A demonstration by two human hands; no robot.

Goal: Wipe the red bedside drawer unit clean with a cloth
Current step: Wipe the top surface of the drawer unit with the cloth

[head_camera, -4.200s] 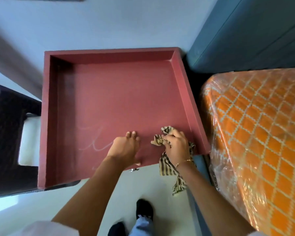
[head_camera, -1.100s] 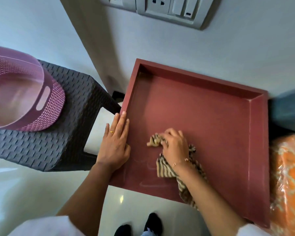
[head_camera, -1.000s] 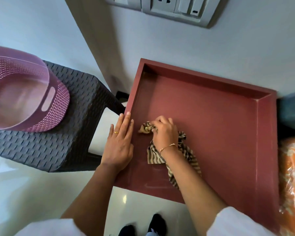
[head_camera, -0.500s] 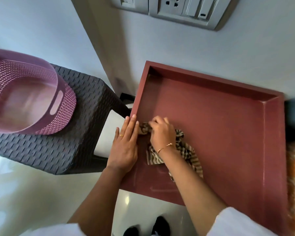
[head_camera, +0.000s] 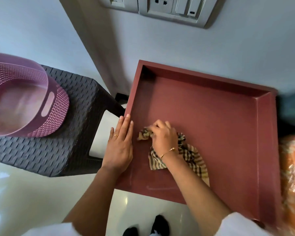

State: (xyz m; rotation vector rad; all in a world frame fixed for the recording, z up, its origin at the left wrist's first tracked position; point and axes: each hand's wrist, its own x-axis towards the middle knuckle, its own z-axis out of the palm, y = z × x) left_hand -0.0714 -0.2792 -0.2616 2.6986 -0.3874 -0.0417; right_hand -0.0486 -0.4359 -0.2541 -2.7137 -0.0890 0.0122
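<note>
The red bedside drawer unit (head_camera: 211, 126) fills the middle right, seen from above; its top is a shallow tray with raised rims on three sides. My right hand (head_camera: 162, 137) presses a bunched brown-and-cream striped cloth (head_camera: 191, 155) onto the tray floor near the left rim. The cloth trails back under my forearm. My left hand (head_camera: 120, 143) lies flat, fingers together, on the left rim, holding nothing.
A dark woven plastic stool (head_camera: 58, 133) stands left of the unit, with a purple perforated basket (head_camera: 24, 99) on it. An orange plastic-wrapped mattress (head_camera: 293, 176) borders the right. A switch and socket panel (head_camera: 169, 9) is on the wall above.
My right hand has slid the cloth leftward across the tray floor to the left rim. My left hand moved earlier from the front edge to the left rim and stays there.
</note>
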